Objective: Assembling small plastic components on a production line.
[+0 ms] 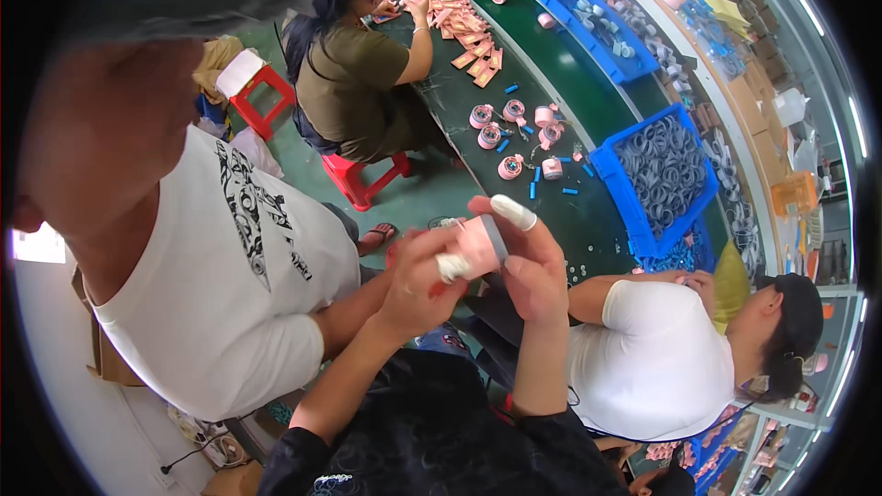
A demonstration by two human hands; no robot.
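Between my two hands is a small pink cylindrical housing (480,246) with a grey band round one end. My left hand (421,287) wraps its near-left side, a white finger cover on one fingertip. My right hand (533,266) grips the grey-banded end, and one of its fingers also wears a white cover. On the dark bench (574,248) beyond them stand several similar pink housings (489,136), some with their insides showing. Among these lie several small blue cylinders (533,190).
A blue crate (602,165) of grey rings stands right of the housings; another blue tray (560,0) sits farther back. Flat pink pieces (478,60) are heaped near a seated co-worker (367,83). One person in white (230,285) stands close left, another (652,349) sits right.
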